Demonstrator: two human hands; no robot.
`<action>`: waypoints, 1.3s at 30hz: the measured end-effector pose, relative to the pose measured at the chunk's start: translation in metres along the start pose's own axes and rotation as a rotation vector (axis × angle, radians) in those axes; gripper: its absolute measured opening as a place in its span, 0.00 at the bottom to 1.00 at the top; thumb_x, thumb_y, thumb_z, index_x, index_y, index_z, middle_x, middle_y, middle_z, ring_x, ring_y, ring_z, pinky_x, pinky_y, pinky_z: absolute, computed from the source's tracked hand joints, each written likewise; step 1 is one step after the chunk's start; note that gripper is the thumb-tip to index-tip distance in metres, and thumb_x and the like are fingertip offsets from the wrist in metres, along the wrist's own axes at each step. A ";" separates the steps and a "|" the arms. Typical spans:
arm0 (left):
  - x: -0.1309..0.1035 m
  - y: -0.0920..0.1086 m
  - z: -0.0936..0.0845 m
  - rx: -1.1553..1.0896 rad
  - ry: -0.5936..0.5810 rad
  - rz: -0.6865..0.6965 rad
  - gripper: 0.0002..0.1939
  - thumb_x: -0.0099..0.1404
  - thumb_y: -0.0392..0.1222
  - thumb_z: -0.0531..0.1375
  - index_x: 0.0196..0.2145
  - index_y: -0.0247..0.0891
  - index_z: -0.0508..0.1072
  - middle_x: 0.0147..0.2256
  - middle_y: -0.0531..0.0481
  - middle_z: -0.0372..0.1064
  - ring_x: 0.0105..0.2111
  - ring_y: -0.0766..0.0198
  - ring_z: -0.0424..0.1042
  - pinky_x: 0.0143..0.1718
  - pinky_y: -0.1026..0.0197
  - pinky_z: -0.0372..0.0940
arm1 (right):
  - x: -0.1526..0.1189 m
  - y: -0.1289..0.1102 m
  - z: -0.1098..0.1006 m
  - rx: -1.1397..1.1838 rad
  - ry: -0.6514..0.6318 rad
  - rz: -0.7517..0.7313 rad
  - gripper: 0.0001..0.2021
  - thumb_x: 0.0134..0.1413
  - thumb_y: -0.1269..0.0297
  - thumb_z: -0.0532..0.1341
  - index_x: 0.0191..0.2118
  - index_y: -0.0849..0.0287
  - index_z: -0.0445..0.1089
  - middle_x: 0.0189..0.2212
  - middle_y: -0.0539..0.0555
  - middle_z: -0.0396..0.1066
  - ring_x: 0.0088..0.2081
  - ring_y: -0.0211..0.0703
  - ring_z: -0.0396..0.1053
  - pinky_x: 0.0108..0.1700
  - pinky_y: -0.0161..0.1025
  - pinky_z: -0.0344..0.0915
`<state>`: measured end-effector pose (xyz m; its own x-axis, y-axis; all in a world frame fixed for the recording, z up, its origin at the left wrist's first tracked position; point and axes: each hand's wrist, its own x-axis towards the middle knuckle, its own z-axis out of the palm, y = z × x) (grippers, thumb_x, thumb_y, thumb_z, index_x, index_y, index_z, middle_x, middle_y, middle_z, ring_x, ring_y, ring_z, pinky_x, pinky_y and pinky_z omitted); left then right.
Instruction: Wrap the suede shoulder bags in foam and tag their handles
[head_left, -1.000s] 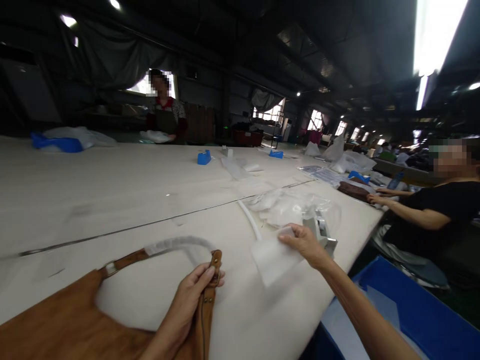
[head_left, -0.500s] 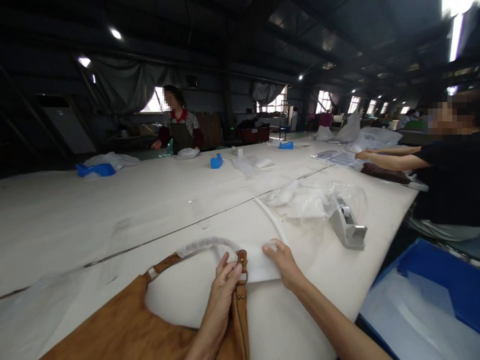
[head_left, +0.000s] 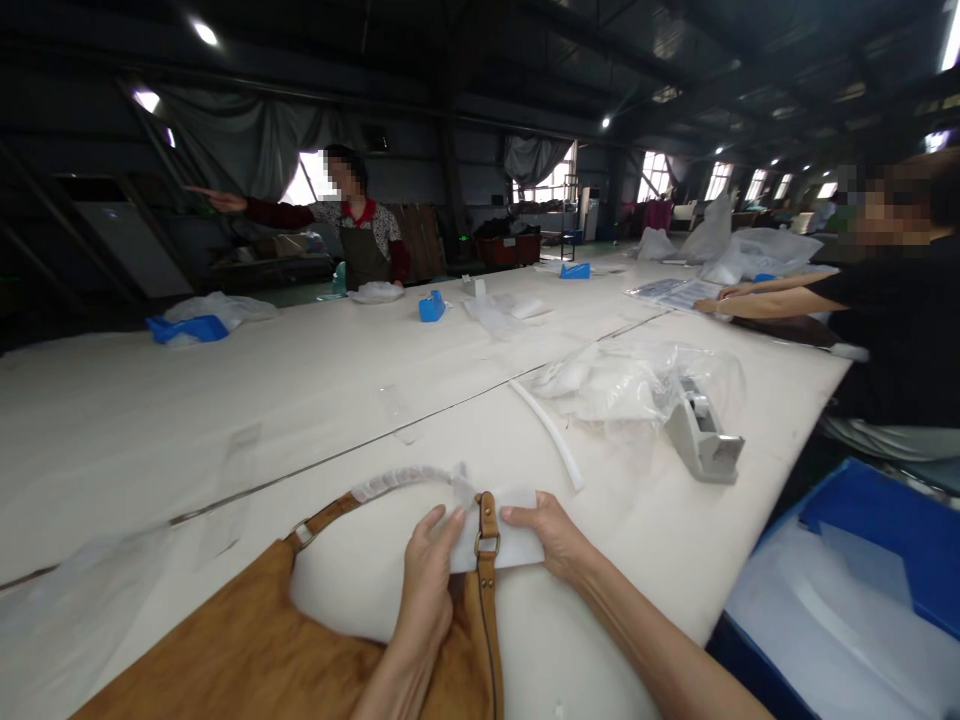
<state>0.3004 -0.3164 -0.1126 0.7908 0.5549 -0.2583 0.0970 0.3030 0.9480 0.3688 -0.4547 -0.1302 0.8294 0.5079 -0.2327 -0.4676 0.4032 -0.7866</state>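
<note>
A: Take the metal ring (head_left: 487, 556) as your clock's centre. The body of your brown bag (head_left: 247, 630) lies toward eight o'clock, on the table (head_left: 300, 390). How are your hands placed?

B: Your right hand (head_left: 555, 535), between two and three o'clock, pinches one end of the white sheet (head_left: 521, 545) between thumb and fingers. Your left hand (head_left: 429, 575), at eight, curls beside the other end; I can't tell whether it has a real hold.

A: So where might this go wrong for you?

B: The sheet runs behind the ring and the strap tab (head_left: 488, 515). Pull harder on your three o'clock side while the left grip is weak, and it could slide out or sit lopsided. Drag it across the ring and it might crease or snag.

A: And your wrapped handle (head_left: 401, 482), at ten?

B: Its end near eleven looks loose, though it's blurred. Your left fingers are near; a brush could unwind it.

A: Your tape dispenser (head_left: 701, 445) is well apart, at two.

B: Stretch there with your right hand, and an unsecured sheet could spring open.
</note>
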 end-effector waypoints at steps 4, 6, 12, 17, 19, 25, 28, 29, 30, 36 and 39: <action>0.005 0.001 -0.001 0.051 -0.076 -0.009 0.24 0.41 0.50 0.72 0.33 0.33 0.74 0.28 0.47 0.75 0.27 0.58 0.73 0.30 0.61 0.66 | -0.004 0.001 0.002 -0.006 0.000 0.004 0.23 0.31 0.57 0.76 0.36 0.65 0.76 0.29 0.56 0.78 0.29 0.45 0.74 0.35 0.41 0.69; 0.007 0.000 -0.002 0.073 -0.032 0.028 0.21 0.43 0.50 0.69 0.31 0.36 0.71 0.25 0.53 0.72 0.25 0.61 0.70 0.27 0.63 0.63 | -0.007 0.002 0.004 -0.044 -0.053 0.016 0.25 0.35 0.54 0.74 0.41 0.64 0.76 0.33 0.57 0.79 0.31 0.46 0.75 0.36 0.42 0.70; 0.010 -0.002 -0.004 0.125 0.084 0.096 0.16 0.47 0.47 0.63 0.32 0.38 0.68 0.22 0.57 0.68 0.23 0.63 0.66 0.23 0.65 0.60 | -0.011 0.007 0.006 -0.170 -0.123 -0.016 0.29 0.41 0.50 0.71 0.48 0.61 0.74 0.36 0.58 0.78 0.32 0.46 0.75 0.31 0.40 0.70; 0.000 0.013 0.001 0.035 -0.173 -0.059 0.25 0.48 0.49 0.68 0.42 0.32 0.73 0.33 0.45 0.77 0.33 0.54 0.75 0.34 0.58 0.69 | -0.012 0.009 0.004 -0.145 -0.132 -0.027 0.29 0.40 0.48 0.72 0.47 0.61 0.74 0.36 0.57 0.77 0.33 0.46 0.74 0.35 0.43 0.71; -0.003 0.017 0.004 0.032 -0.264 -0.117 0.29 0.47 0.50 0.71 0.44 0.30 0.75 0.34 0.43 0.78 0.34 0.53 0.76 0.35 0.57 0.69 | -0.014 0.010 0.004 -0.142 -0.142 -0.039 0.29 0.41 0.47 0.71 0.47 0.60 0.74 0.36 0.56 0.77 0.34 0.46 0.74 0.37 0.45 0.71; 0.000 0.007 0.005 0.130 -0.185 0.015 0.27 0.46 0.52 0.73 0.38 0.29 0.77 0.33 0.42 0.78 0.33 0.53 0.76 0.34 0.58 0.70 | -0.020 0.023 0.011 -0.426 0.074 -0.184 0.23 0.47 0.46 0.66 0.41 0.60 0.75 0.32 0.53 0.73 0.32 0.43 0.69 0.33 0.39 0.67; 0.003 0.002 0.003 0.136 -0.126 0.075 0.24 0.45 0.52 0.72 0.35 0.31 0.77 0.32 0.45 0.78 0.33 0.55 0.75 0.35 0.61 0.69 | -0.026 0.026 0.009 -0.461 0.150 -0.283 0.19 0.46 0.46 0.67 0.34 0.59 0.76 0.34 0.53 0.72 0.37 0.44 0.68 0.38 0.38 0.66; 0.003 0.001 0.003 0.127 -0.124 0.067 0.25 0.45 0.53 0.72 0.35 0.31 0.77 0.31 0.46 0.78 0.33 0.55 0.75 0.35 0.61 0.69 | -0.027 0.025 0.007 -0.402 0.133 -0.264 0.21 0.48 0.43 0.65 0.33 0.59 0.76 0.33 0.53 0.72 0.35 0.44 0.68 0.36 0.37 0.65; 0.004 0.002 0.003 0.111 -0.126 0.054 0.25 0.45 0.53 0.72 0.36 0.32 0.77 0.31 0.46 0.78 0.32 0.55 0.75 0.35 0.60 0.69 | -0.029 0.023 0.005 -0.316 0.101 -0.218 0.24 0.50 0.39 0.62 0.33 0.60 0.76 0.31 0.54 0.72 0.33 0.43 0.67 0.34 0.37 0.65; 0.000 0.004 0.003 0.002 -0.179 0.019 0.28 0.48 0.52 0.72 0.43 0.32 0.76 0.35 0.44 0.78 0.36 0.53 0.76 0.40 0.57 0.70 | -0.025 0.008 0.009 0.028 -0.006 0.000 0.31 0.48 0.34 0.61 0.39 0.62 0.76 0.29 0.58 0.76 0.31 0.47 0.72 0.34 0.41 0.66; 0.002 -0.001 -0.001 -0.016 -0.251 0.030 0.27 0.50 0.54 0.71 0.43 0.32 0.76 0.34 0.43 0.77 0.34 0.51 0.76 0.38 0.55 0.71 | -0.016 0.016 0.015 0.023 -0.030 -0.003 0.31 0.43 0.35 0.65 0.43 0.59 0.76 0.32 0.58 0.77 0.31 0.50 0.73 0.33 0.42 0.67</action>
<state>0.3010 -0.3149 -0.1146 0.9188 0.3543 -0.1739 0.0633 0.3026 0.9510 0.3437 -0.4451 -0.1309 0.8215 0.5293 -0.2123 -0.4722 0.4225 -0.7737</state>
